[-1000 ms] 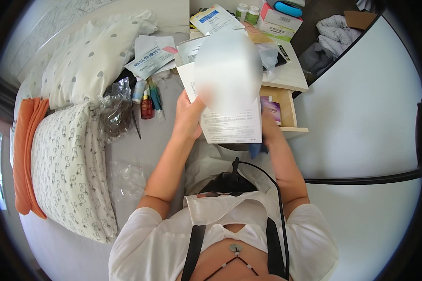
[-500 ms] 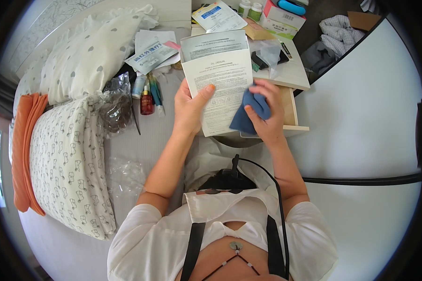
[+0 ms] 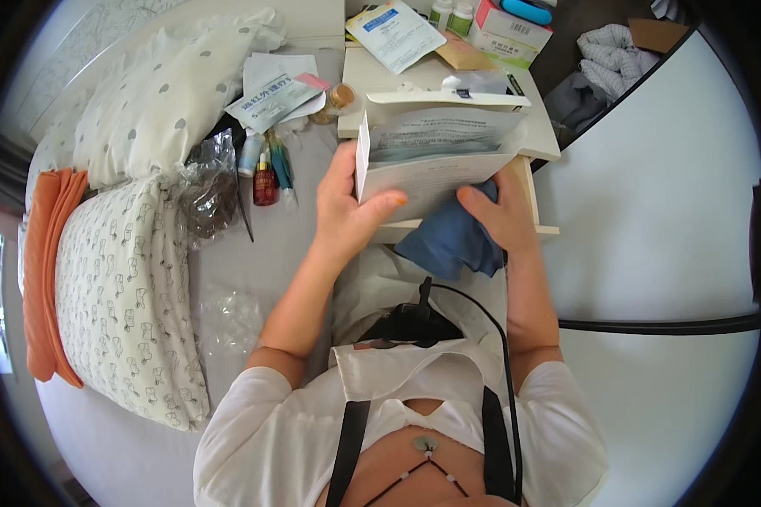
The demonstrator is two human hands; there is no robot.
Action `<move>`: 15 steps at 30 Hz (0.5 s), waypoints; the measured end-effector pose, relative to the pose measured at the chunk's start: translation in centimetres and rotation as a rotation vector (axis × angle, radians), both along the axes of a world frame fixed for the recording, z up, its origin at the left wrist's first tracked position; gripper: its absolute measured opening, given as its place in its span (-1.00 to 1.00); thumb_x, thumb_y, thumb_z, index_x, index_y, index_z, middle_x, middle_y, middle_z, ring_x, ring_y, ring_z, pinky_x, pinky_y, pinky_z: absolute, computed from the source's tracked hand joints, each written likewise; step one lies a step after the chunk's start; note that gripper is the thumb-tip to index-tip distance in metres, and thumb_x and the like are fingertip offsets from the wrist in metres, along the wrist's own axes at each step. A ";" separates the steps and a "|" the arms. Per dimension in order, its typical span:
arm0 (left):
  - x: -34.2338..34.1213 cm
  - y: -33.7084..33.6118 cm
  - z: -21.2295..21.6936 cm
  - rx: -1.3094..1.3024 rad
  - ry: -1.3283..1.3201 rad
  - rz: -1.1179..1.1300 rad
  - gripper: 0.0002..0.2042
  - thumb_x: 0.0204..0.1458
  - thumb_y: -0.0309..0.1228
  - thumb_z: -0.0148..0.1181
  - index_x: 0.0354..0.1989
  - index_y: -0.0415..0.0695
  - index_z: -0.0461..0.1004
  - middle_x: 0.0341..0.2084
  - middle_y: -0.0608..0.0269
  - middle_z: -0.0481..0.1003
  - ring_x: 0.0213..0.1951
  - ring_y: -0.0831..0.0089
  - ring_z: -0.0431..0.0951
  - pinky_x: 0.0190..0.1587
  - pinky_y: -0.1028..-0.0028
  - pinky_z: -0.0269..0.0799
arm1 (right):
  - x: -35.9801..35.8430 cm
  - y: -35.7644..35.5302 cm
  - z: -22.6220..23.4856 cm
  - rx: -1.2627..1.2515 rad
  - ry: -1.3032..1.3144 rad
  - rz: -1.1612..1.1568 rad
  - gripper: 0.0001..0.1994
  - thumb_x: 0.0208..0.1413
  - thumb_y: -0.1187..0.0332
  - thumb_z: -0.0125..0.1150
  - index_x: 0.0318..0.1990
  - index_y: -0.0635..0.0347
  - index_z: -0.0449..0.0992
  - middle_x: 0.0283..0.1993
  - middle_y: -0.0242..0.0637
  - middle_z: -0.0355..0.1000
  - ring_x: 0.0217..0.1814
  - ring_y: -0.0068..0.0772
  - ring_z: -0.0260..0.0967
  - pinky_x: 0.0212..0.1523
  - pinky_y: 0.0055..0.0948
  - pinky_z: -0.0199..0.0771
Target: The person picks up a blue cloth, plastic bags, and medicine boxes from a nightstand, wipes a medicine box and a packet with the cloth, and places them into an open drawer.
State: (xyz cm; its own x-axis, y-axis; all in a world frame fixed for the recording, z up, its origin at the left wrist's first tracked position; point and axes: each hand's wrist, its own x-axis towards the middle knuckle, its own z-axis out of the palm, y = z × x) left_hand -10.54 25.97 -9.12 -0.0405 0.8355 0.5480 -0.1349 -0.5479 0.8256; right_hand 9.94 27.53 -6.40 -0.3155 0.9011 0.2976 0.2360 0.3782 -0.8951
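Between my two hands a white cardboard box [image 3: 418, 179] is held over the drawer, its top open and tilted so that flat light packets [image 3: 448, 135] show inside. My left hand [image 3: 347, 207] grips its left side, thumb on the front panel. At the right end, my right hand [image 3: 509, 211] holds the box with the thumb in front; some of its fingers are hidden behind. A blue cloth [image 3: 452, 238] hangs below the box, bunched against my right hand.
The bedside cabinet [image 3: 543, 135] has an open drawer [image 3: 524, 182] and carries a white-and-blue pouch [image 3: 395, 35], green bottles [image 3: 460, 19] and a pink-white box [image 3: 503, 38]. On the bed lie a red dropper bottle [image 3: 265, 184], a plastic bag [image 3: 210, 198], a pillow [image 3: 156, 101] and folded bedding [image 3: 118, 296].
The box has tipped so its open top faces me. My right hand has moved onto its right end, and the blue cloth now hangs lower and more spread out.
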 end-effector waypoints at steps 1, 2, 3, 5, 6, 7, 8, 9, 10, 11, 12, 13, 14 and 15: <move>-0.3 0.1 0.0 0.022 0.039 -0.024 -0.43 -0.07 -0.19 0.19 0.02 -0.30 0.18 -0.18 0.18 0.33 -0.11 0.46 0.31 -0.04 0.46 0.23 | -0.1 0.0 0.5 -0.009 0.005 0.000 -0.37 -0.11 0.12 0.26 0.05 0.35 0.21 -0.02 -0.14 0.31 0.03 -0.39 0.21 0.07 -0.44 0.12; -0.5 0.0 0.2 0.013 0.044 -0.024 -0.43 -0.07 -0.19 0.19 0.02 -0.30 0.18 -0.18 0.18 0.33 -0.11 0.46 0.31 -0.04 0.46 0.23 | -0.2 0.2 0.9 0.004 -0.009 0.002 -0.44 -0.09 0.18 0.23 0.01 0.35 0.25 -0.07 -0.17 0.34 -0.03 -0.40 0.25 0.03 -0.45 0.17; -0.8 -0.1 0.6 -0.056 0.052 -0.090 -0.38 -0.04 -0.11 0.12 0.07 -0.31 0.12 -0.10 0.14 0.28 -0.03 0.43 0.24 0.03 0.43 0.13 | -0.3 0.3 1.0 0.018 -0.023 0.004 -0.51 -0.07 0.23 0.20 -0.03 0.35 0.28 -0.13 -0.19 0.38 -0.10 -0.42 0.29 -0.02 -0.46 0.21; -1.1 0.3 1.0 -0.117 0.050 -0.155 -0.33 -0.01 -0.04 0.05 0.11 -0.32 0.05 -0.03 0.11 0.22 0.05 0.40 0.17 0.11 0.41 0.04 | 0.1 0.5 0.9 0.097 -0.041 -0.022 -0.53 -0.07 0.25 0.20 -0.04 0.35 0.28 -0.15 -0.21 0.39 -0.13 -0.44 0.30 -0.05 -0.48 0.24; -1.3 0.6 1.0 -0.089 0.062 -0.198 -0.28 -0.01 -0.02 0.02 0.15 -0.33 -0.03 0.03 0.06 0.14 0.11 0.36 0.09 0.15 0.39 -0.05 | 0.4 0.4 0.8 0.045 0.015 -0.048 -0.53 -0.08 0.27 0.21 -0.04 0.34 0.28 -0.15 -0.20 0.39 -0.13 -0.44 0.30 -0.05 -0.47 0.24; -1.4 0.8 1.1 -0.057 0.073 -0.238 -0.24 0.00 0.00 0.00 0.18 -0.34 -0.11 0.10 0.02 0.05 0.16 0.33 0.01 0.19 0.37 -0.14 | 0.5 0.4 0.8 -0.004 0.070 -0.072 -0.54 -0.08 0.28 0.22 -0.04 0.33 0.28 -0.16 -0.19 0.39 -0.12 -0.44 0.30 -0.05 -0.46 0.25; -1.0 0.7 0.8 -0.053 0.070 -0.234 -0.24 0.00 0.00 0.00 0.18 -0.34 -0.11 0.10 0.02 0.05 0.16 0.33 0.01 0.19 0.37 -0.14 | 0.2 0.0 0.9 -0.001 0.067 -0.067 -0.54 -0.08 0.28 0.22 -0.04 0.33 0.28 -0.16 -0.19 0.39 -0.12 -0.44 0.30 -0.05 -0.46 0.25; -0.2 0.4 0.2 -0.008 0.079 -0.170 -0.20 -0.01 0.01 -0.01 0.20 -0.35 -0.18 0.13 -0.01 -0.01 0.19 0.29 -0.04 0.20 0.36 -0.17 | -0.2 -0.8 0.9 0.056 -0.007 -0.116 -0.54 -0.09 0.29 0.23 -0.04 0.32 0.28 -0.15 -0.18 0.39 -0.12 -0.42 0.31 -0.05 -0.45 0.26; -0.1 0.1 0.7 0.042 0.113 -0.148 -0.18 -0.02 0.02 -0.02 0.20 -0.36 -0.22 0.14 -0.04 -0.05 0.20 0.25 -0.06 0.21 0.33 -0.19 | -0.7 -1.6 1.0 0.111 -0.081 -0.173 -0.54 -0.09 0.30 0.23 -0.03 0.30 0.28 -0.15 -0.18 0.39 -0.11 -0.41 0.32 -0.06 -0.44 0.26; 0.0 -0.1 1.2 0.096 0.146 -0.122 -0.15 -0.02 0.02 -0.02 0.20 -0.37 -0.27 0.15 -0.07 -0.09 0.21 0.20 -0.09 0.21 0.31 -0.22 | -1.7 -2.1 1.2 0.301 -0.108 -0.150 -0.54 -0.10 0.30 0.24 -0.04 0.29 0.29 -0.14 -0.16 0.38 -0.10 -0.33 0.33 -0.05 -0.41 0.27; 0.1 -0.4 1.8 0.151 0.177 -0.094 -0.13 -0.03 0.03 -0.03 0.21 -0.38 -0.32 0.17 -0.10 -0.13 0.22 0.16 -0.12 0.22 0.29 -0.24 | -1.6 -2.1 0.6 0.263 -0.143 -0.109 -0.54 -0.11 0.31 0.25 -0.04 0.30 0.29 -0.14 -0.15 0.38 -0.09 -0.30 0.32 -0.05 -0.40 0.27; -0.5 -0.9 2.3 0.176 0.225 -0.095 -0.12 -0.04 0.03 -0.03 0.21 -0.38 -0.31 0.16 -0.11 -0.12 0.22 0.15 -0.12 0.22 0.29 -0.24 | -1.7 -2.2 -0.1 0.217 -0.172 -0.068 -0.54 -0.11 0.31 0.25 -0.05 0.30 0.30 -0.14 -0.15 0.38 -0.09 -0.27 0.32 -0.04 -0.39 0.27; -1.0 -1.2 3.0 0.207 0.270 -0.093 -0.12 -0.04 0.04 -0.03 0.21 -0.38 -0.31 0.16 -0.11 -0.12 0.22 0.14 -0.11 0.22 0.28 -0.24 | -1.8 -2.5 -0.1 0.212 -0.171 -0.069 -0.54 -0.11 0.31 0.25 -0.05 0.30 0.30 -0.14 -0.15 0.38 -0.09 -0.27 0.32 -0.04 -0.39 0.27; -1.1 -1.3 2.3 0.172 0.314 -0.033 -0.12 -0.04 0.05 -0.03 0.21 -0.38 -0.30 0.16 -0.12 -0.11 0.22 0.14 -0.11 0.22 0.28 -0.23 | -2.0 -2.7 -0.1 0.146 -0.192 -0.107 -0.54 -0.13 0.32 0.26 -0.05 0.30 0.30 -0.14 -0.14 0.37 -0.09 -0.26 0.32 -0.04 -0.39 0.27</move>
